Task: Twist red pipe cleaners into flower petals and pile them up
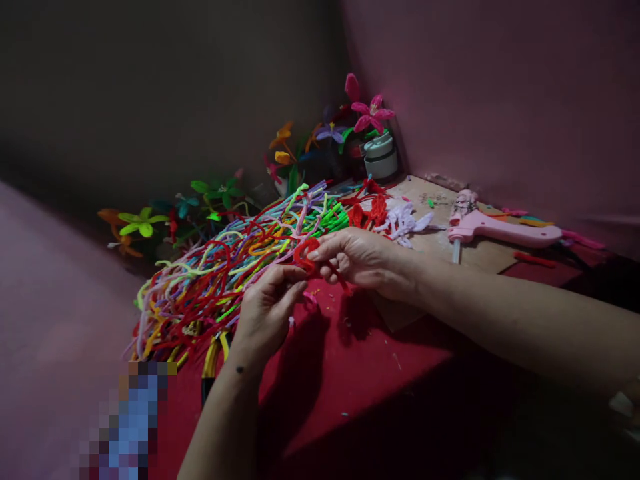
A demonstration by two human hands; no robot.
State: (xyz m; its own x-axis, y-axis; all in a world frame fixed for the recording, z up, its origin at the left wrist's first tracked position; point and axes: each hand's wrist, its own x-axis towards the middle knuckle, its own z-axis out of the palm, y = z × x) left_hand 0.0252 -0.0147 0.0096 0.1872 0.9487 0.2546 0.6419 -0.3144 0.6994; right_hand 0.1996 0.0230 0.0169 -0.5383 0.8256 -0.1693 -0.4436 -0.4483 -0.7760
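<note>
Above the red tabletop point(350, 380), a red pipe cleaner point(303, 251) bent into a loop is held between both hands. My right hand point(357, 261) pinches it with thumb and fingers, and a red end hangs below that hand. My left hand point(273, 303) has thumb and forefinger closed at the loop's lower left side; its fingertips partly hide the contact. A big heap of many-coloured pipe cleaners point(220, 267) lies just behind and left of my left hand. Red petal shapes point(369, 212) and pale lilac petal shapes point(404, 223) lie beyond my right hand.
A pink glue gun point(505, 229) lies on a tan board point(430, 190) at right. Yellow-handled pliers point(213, 357) are by my left forearm. Pipe-cleaner flowers, among them a pink flower point(373, 115), and a grey-white lidded container point(381, 159) stand at the back along the walls.
</note>
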